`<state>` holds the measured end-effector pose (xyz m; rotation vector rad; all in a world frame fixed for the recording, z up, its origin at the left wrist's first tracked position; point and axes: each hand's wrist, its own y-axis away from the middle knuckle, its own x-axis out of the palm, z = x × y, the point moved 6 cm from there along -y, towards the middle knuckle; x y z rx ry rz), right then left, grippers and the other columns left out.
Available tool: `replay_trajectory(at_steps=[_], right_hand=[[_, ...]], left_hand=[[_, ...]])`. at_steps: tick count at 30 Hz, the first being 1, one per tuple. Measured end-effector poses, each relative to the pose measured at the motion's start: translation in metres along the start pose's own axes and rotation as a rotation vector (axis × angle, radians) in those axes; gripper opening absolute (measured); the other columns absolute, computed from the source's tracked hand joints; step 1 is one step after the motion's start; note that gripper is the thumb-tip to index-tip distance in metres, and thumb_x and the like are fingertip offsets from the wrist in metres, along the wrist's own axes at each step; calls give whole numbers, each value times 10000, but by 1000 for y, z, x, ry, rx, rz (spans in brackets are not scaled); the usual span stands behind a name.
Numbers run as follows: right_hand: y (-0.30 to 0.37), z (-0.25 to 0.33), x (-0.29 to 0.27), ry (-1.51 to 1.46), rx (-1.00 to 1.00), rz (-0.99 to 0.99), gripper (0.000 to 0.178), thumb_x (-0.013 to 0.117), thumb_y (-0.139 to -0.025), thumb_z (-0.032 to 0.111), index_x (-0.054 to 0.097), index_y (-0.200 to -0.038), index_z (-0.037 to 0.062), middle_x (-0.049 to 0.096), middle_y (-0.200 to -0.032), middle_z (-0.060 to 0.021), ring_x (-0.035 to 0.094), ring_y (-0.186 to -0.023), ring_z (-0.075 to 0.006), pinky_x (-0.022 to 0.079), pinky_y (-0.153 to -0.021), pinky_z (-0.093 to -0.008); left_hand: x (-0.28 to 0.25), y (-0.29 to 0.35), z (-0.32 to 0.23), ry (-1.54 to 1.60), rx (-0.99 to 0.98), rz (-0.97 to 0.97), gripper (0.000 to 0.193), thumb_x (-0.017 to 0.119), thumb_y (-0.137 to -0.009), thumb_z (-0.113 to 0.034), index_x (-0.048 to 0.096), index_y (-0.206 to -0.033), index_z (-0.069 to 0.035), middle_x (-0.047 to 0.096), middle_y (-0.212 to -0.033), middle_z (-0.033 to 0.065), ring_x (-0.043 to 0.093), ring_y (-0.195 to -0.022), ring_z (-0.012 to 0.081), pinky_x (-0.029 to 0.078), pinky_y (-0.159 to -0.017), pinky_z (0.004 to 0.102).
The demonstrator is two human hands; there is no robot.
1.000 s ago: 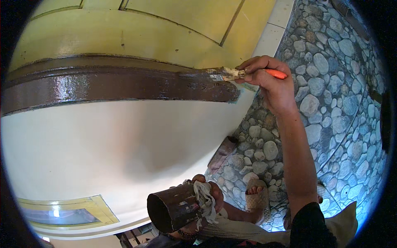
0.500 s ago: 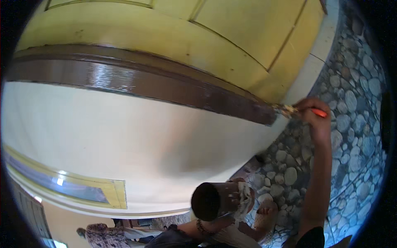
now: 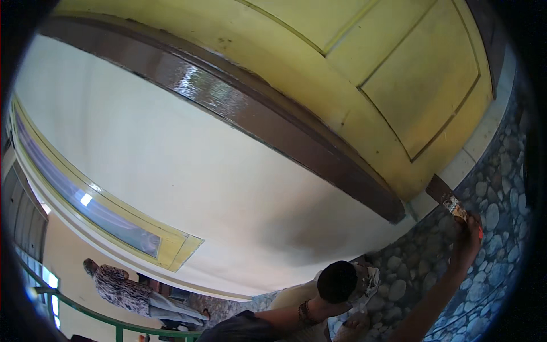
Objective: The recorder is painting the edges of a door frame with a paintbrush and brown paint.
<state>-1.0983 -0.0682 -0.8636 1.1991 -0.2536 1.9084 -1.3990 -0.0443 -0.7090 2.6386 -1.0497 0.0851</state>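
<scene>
My right hand grips a paintbrush by its orange-red handle. The dark bristles point up and left, apart from the lower end of the door frame. That brown frame has a wet-looking shine along its upper stretch. My left hand, with a beaded bracelet at its wrist, is closed around a cylindrical can with pale smears down its side. The can's mouth looks dark, and its contents cannot be made out. Most of my left fingers are hidden behind the can.
A yellow panelled door lies beyond the frame, with a cream wall on the near side. Pebble-patterned flooring is at the right. A yellow-framed window, a green railing and another person are at lower left.
The brush has come off the frame's lower end and moved down and right with my right hand. The can has shifted right in the picture. The whole view has tilted.
</scene>
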Motion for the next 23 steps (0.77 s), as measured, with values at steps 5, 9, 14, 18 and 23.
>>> replay_trajectory(at_steps=[5, 9, 14, 18, 23], right_hand=[[12, 68, 41, 63, -188, 48, 374, 557, -867, 222, 476, -1149, -10, 489, -1108, -86, 468, -1039, -179, 350, -904, -291], [36, 157, 96, 214, -464, 24, 289, 582, -838, 192, 535, -1040, -8, 555, -1025, -107, 539, -974, -207, 448, -800, -306], [61, 256, 202, 754, -631, 0, 268, 561, -849, 193, 543, -1034, -1, 565, -1015, -109, 565, -924, -187, 451, -797, -303], [84, 302, 247, 1207, -677, -11, 226, 540, -860, 164, 557, -1024, 9, 576, -1006, -102, 589, -881, -176, 472, -770, -296], [65, 320, 228, 1421, -601, -13, 264, 528, -884, 236, 560, -1039, 25, 553, -1043, -99, 574, -946, -179, 475, -781, -314]], left_hand=[[27, -25, 0, 213, -63, 127, 403, 465, -871, -295, 471, -1203, -67, 501, -1214, 74, 474, -1121, 176, 367, -971, 325], [43, -40, -8, -285, 130, 159, 495, 349, -880, -415, 478, -1176, -40, 519, -1181, 99, 502, -1098, 200, 395, -949, 336], [69, -45, -40, -715, 428, 190, 370, 547, -824, -269, 498, -1122, -56, 536, -1136, 96, 523, -1078, 211, 416, -936, 359], [79, -42, -45, -109, 152, 283, 512, 689, -706, -30, 438, -1148, -89, 533, -1113, 80, 528, -1060, 181, 437, -914, 338], [91, -51, -55, 503, -210, 245, 412, 591, -821, -152, 380, -1174, -123, 505, -1151, 96, 530, -1064, 198, 446, -908, 378]])
